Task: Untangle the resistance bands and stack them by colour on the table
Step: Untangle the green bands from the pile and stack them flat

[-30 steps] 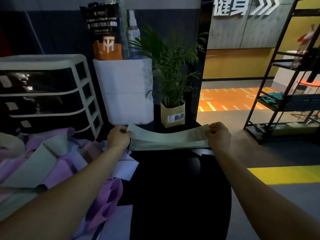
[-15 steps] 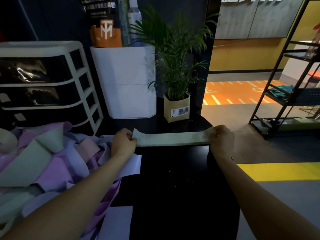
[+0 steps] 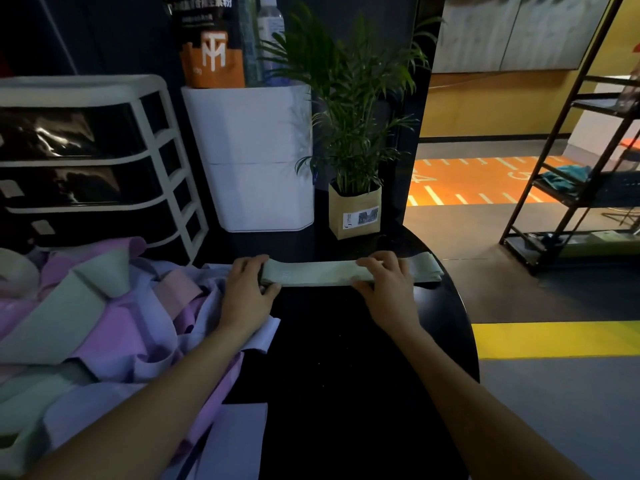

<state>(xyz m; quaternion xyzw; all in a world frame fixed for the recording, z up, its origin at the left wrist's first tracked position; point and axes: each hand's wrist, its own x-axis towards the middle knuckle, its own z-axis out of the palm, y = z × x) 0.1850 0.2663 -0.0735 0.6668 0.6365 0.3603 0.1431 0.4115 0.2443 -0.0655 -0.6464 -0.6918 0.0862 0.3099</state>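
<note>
Two hands on one pale green band [image 3: 322, 273], laid flat across the far part of the black table [image 3: 346, 375], just in front of the potted plant [image 3: 353, 133] and the white bin [image 3: 256, 157]. Left hand [image 3: 247, 289] sits at the band's left end, fingers curved over the end, thumb along the near edge; looks like a loose hold, but whether it pinches or just presses, cannot tell. Right hand [image 3: 386, 284] lies palm-down on the band toward its right part, fingers fairly straight, pressing it flat, not clenched; the band's right end sticks out past it near the table's edge. Pile [image 3: 114, 323] of purple, lilac, pink and green bands lies tangled at the left of the table, touching the left forearm. Drawer unit [image 3: 97, 161] behind the pile. Handling, judged: band is thin, light, floppy, stretchy; likely a flattened loop in two layers, so it may spring or curl when let go, and the glossy table may let it slide. Best hold is a pinch at each end through both layers, tension kept low. Pull pile bands out slowly, since loops snag.
</note>
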